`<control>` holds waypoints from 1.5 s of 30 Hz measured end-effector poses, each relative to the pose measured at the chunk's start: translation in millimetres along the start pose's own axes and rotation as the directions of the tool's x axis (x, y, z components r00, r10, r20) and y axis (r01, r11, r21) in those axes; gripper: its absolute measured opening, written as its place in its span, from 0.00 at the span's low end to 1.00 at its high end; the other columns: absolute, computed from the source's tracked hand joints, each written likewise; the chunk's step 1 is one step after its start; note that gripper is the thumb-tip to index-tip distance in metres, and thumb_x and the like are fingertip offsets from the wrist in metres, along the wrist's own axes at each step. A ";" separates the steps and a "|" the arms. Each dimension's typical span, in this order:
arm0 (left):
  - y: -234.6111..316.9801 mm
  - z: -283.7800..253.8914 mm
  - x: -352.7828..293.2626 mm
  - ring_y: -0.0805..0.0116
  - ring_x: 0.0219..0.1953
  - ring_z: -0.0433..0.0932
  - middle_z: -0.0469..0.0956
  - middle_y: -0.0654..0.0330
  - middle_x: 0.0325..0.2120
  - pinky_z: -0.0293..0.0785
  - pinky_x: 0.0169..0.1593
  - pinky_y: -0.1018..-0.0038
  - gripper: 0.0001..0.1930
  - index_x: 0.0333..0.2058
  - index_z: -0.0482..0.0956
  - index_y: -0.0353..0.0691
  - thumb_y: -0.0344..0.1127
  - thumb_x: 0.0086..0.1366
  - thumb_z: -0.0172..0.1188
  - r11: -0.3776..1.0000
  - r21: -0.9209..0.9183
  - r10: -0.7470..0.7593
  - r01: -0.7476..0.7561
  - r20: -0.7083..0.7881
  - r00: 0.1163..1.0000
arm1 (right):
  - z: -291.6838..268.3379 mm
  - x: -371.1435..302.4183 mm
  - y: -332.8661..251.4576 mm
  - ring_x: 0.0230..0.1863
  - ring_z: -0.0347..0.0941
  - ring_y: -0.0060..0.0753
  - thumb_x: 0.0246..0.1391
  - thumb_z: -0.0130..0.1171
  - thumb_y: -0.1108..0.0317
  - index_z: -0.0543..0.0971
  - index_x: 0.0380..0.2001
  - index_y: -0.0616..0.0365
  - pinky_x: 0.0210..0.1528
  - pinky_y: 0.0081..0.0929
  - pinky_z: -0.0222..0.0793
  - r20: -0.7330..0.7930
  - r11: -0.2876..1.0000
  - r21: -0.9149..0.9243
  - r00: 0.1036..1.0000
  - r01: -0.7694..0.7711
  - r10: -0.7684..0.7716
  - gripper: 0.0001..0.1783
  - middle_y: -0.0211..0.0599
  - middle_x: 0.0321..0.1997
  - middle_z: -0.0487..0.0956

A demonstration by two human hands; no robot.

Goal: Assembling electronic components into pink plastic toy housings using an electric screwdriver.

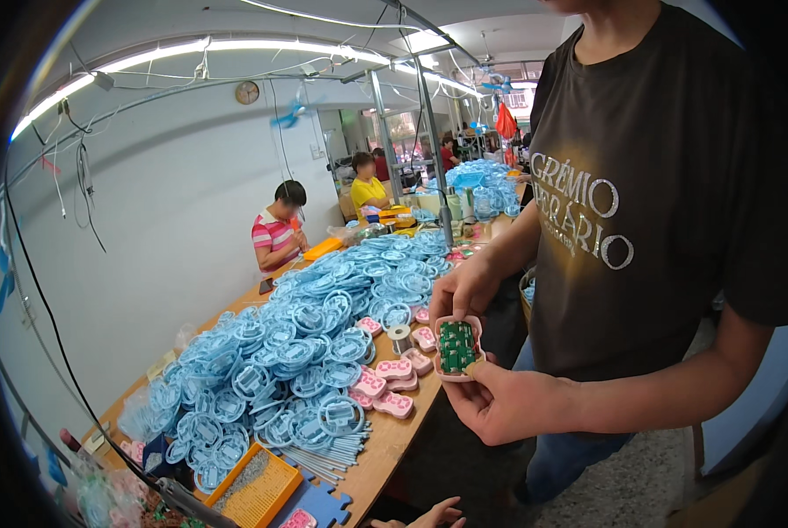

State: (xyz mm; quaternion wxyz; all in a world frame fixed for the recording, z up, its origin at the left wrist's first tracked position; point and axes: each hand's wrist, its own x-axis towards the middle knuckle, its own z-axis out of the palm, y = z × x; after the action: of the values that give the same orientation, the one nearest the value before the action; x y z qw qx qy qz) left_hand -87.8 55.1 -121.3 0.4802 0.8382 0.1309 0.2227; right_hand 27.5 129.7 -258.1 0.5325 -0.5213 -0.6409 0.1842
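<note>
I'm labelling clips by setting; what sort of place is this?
Probably a small assembly workshop: blue plastic parts heaped on a long table, seated people beside it, and a standing person holding a green circuit board.

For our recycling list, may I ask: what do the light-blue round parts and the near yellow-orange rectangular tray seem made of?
Light-blue round parts: probably moulded plastic, slightly glossy, given repeated openwork shapes and pale highlights. Yellow-orange rectangular tray: likely rigid plastic, given its even colour and straight walls; finish unclear.
</note>
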 end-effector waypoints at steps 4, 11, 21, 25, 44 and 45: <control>0.4 -1.7 -1.7 0.68 0.34 0.79 0.79 0.55 0.32 0.76 0.36 0.75 0.22 0.52 0.68 0.37 0.28 0.59 0.60 1.000 -0.014 -0.008 0.008 -0.012 1.000 | 8.8 -7.6 0.6 0.37 0.75 0.46 0.49 0.54 0.70 0.72 0.40 0.64 0.38 0.35 0.70 0.017 1.000 0.009 1.000 -0.012 0.012 0.15 0.50 0.35 0.76; 1.3 -9.9 1.2 0.69 0.35 0.80 0.79 0.55 0.33 0.75 0.37 0.76 0.21 0.52 0.69 0.37 0.27 0.59 0.60 0.999 0.001 -0.045 0.045 -0.024 0.999 | 16.7 -19.4 3.6 0.38 0.75 0.45 0.49 0.54 0.70 0.72 0.41 0.64 0.39 0.34 0.70 0.034 0.999 0.024 0.999 -0.043 0.042 0.15 0.50 0.36 0.76; -4.0 -36.1 -1.1 0.69 0.36 0.78 0.78 0.57 0.33 0.73 0.41 0.74 0.19 0.49 0.72 0.38 0.24 0.58 0.60 0.995 -0.047 -0.095 0.087 -0.200 0.975 | 43.3 -35.7 -2.9 0.40 0.76 0.42 0.50 0.54 0.70 0.72 0.43 0.64 0.41 0.32 0.71 0.066 0.994 0.078 0.995 -0.083 0.078 0.16 0.48 0.39 0.77; -20.8 -39.0 6.5 0.71 0.36 0.76 0.76 0.56 0.38 0.73 0.37 0.77 0.19 0.49 0.70 0.34 0.27 0.58 0.60 0.988 -0.056 -0.156 0.147 -0.246 0.957 | 52.4 -64.4 -1.9 0.41 0.76 0.41 0.50 0.54 0.70 0.72 0.43 0.64 0.42 0.31 0.72 0.086 0.982 0.107 0.985 -0.157 0.148 0.16 0.48 0.40 0.77; 28.7 -74.9 139.5 0.61 0.15 0.71 0.70 0.55 0.14 0.67 0.23 0.69 0.24 0.53 0.71 0.46 0.26 0.54 0.55 0.835 0.451 0.355 -0.315 -0.004 0.935 | 66.0 -57.4 -20.0 0.19 0.73 0.41 0.52 0.55 0.70 0.69 0.49 0.63 0.24 0.31 0.66 0.088 0.933 0.252 0.966 -0.258 0.243 0.20 0.46 0.19 0.75; 34.9 -74.5 140.1 0.59 0.17 0.73 0.71 0.54 0.14 0.69 0.24 0.68 0.26 0.54 0.70 0.48 0.27 0.54 0.56 0.884 0.413 0.245 -0.219 -0.010 0.969 | 64.3 -57.9 -21.2 0.20 0.73 0.43 0.52 0.55 0.69 0.71 0.45 0.62 0.25 0.32 0.67 0.100 0.932 0.222 0.957 -0.287 0.271 0.17 0.46 0.18 0.75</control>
State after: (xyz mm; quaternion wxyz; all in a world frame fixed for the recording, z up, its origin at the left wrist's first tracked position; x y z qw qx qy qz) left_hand -3.4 153.8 -23.8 0.2597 0.9224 0.0880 0.2721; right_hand -45.1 91.9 -293.2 0.5367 -0.5338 -0.5520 0.3499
